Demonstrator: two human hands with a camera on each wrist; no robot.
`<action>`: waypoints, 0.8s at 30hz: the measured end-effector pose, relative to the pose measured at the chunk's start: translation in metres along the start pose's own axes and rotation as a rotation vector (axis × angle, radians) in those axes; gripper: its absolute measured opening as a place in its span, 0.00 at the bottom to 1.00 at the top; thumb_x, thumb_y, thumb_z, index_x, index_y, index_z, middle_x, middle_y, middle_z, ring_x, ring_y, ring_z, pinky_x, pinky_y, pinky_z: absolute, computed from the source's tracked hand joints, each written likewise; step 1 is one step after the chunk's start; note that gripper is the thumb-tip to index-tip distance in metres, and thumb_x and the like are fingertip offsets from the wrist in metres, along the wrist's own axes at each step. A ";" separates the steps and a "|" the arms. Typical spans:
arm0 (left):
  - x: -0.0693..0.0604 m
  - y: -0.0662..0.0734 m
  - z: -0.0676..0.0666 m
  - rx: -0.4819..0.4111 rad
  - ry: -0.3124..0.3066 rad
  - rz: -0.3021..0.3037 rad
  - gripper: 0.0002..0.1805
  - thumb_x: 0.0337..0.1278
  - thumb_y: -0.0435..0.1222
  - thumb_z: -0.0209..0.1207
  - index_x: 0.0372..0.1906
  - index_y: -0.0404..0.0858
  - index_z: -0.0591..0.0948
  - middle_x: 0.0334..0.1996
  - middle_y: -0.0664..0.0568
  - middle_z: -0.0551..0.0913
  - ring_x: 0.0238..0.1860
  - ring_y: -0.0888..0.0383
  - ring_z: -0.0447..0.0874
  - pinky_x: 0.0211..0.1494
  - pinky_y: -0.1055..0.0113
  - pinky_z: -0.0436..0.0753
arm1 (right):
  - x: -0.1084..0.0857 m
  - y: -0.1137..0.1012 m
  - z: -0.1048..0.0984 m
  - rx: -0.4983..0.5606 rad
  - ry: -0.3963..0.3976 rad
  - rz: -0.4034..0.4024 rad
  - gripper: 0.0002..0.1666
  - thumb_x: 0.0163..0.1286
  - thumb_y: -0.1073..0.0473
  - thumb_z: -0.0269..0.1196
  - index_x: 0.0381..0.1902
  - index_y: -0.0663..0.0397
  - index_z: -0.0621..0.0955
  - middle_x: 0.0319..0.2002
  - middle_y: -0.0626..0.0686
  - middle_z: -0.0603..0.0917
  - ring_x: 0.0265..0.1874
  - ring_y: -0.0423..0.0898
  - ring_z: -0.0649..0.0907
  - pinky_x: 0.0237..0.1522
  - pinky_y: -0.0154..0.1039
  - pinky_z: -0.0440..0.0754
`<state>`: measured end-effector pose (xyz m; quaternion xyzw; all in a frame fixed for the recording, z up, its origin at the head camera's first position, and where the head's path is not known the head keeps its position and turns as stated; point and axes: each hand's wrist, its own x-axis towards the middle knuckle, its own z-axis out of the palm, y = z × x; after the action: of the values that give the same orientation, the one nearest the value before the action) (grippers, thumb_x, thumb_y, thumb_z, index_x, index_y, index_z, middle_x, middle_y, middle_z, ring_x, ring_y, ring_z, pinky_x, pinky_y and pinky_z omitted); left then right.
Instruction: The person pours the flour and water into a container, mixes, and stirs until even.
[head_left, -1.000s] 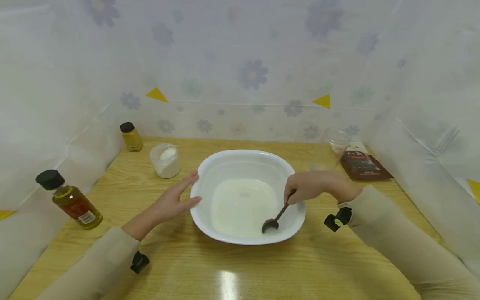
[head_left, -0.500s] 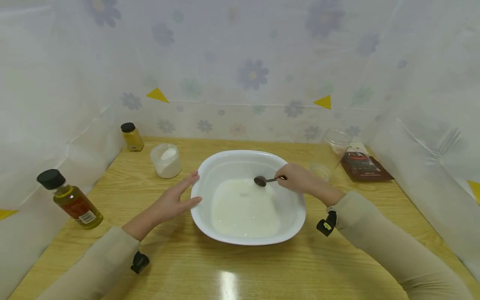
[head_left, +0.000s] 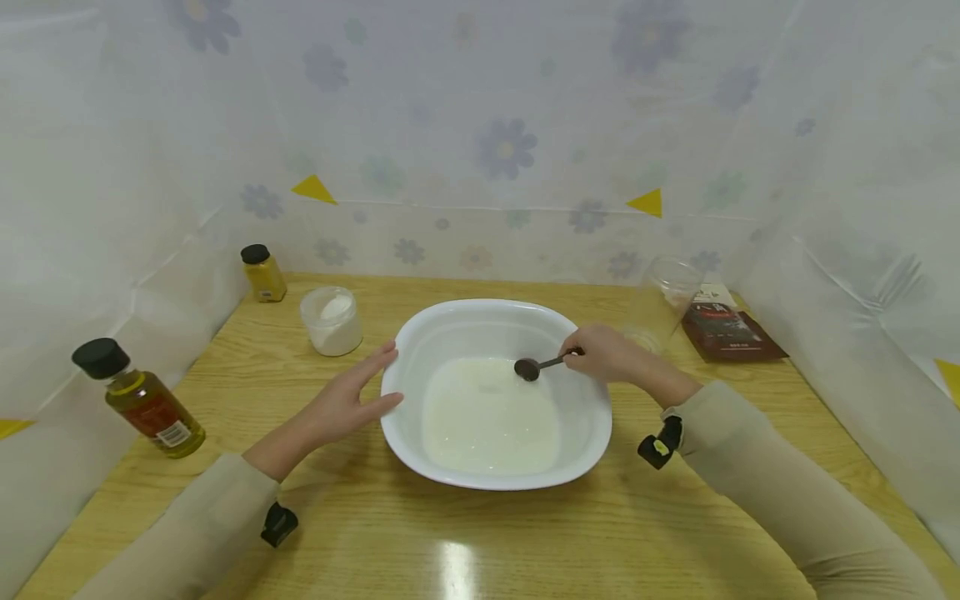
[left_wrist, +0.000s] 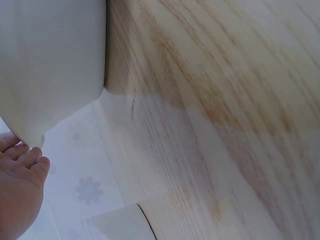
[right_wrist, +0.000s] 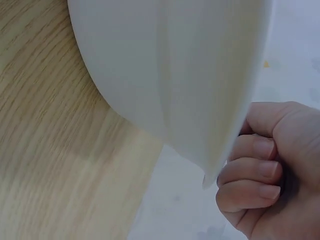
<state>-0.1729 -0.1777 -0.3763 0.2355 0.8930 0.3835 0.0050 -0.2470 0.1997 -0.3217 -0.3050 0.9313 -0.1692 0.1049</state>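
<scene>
A white oval basin [head_left: 495,312] with a milky liquid [head_left: 487,417] in its bottom stands on the table. My right hand [head_left: 611,354] grips the handle of a small dark spoon [head_left: 527,369] over the basin's right side. The spoon's bowl is at the liquid's far right edge; whether it dips in I cannot tell. In the right wrist view, curled fingers [right_wrist: 247,195] show beside the basin's rim, and the spoon is hidden. My left hand [head_left: 348,400] rests on the left rim with fingers and thumb spread; the left wrist view shows its fingertips [left_wrist: 30,155] against the rim.
Left of the basin stand a glass jar of white powder [head_left: 333,325], a yellow jar with a black lid [head_left: 264,275] and an oil bottle [head_left: 153,412]. A clear glass [head_left: 660,304] and a dark red packet [head_left: 727,333] are at the back right, near the curtain.
From the basin's near right, the spoon has swung to the far side of the liquid, then shifted slightly right and nearer. My left hand has stayed on the rim.
</scene>
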 end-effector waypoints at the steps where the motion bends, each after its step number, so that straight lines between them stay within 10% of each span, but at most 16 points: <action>1: 0.000 0.000 0.000 0.002 0.001 0.002 0.39 0.60 0.48 0.56 0.69 0.32 0.57 0.70 0.44 0.51 0.68 0.46 0.48 0.66 0.48 0.55 | 0.000 0.000 0.000 0.011 -0.002 0.003 0.11 0.66 0.66 0.56 0.38 0.64 0.84 0.27 0.50 0.81 0.20 0.42 0.72 0.23 0.36 0.70; 15: 0.001 0.000 0.000 0.004 0.003 -0.003 0.39 0.60 0.48 0.56 0.69 0.33 0.57 0.70 0.45 0.51 0.68 0.46 0.48 0.66 0.48 0.55 | -0.001 -0.028 0.015 0.227 -0.267 -0.275 0.12 0.67 0.65 0.54 0.40 0.62 0.84 0.22 0.51 0.80 0.16 0.35 0.65 0.22 0.30 0.65; 24: 0.001 0.000 0.001 0.001 0.006 0.005 0.39 0.60 0.48 0.56 0.69 0.32 0.57 0.70 0.42 0.52 0.68 0.45 0.49 0.65 0.47 0.55 | 0.008 -0.026 0.020 -0.014 0.058 -0.127 0.10 0.65 0.68 0.56 0.38 0.64 0.84 0.29 0.52 0.83 0.15 0.38 0.69 0.22 0.33 0.67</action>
<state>-0.1735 -0.1770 -0.3767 0.2366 0.8927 0.3835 0.0014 -0.2340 0.1704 -0.3308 -0.3592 0.9139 -0.1777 0.0649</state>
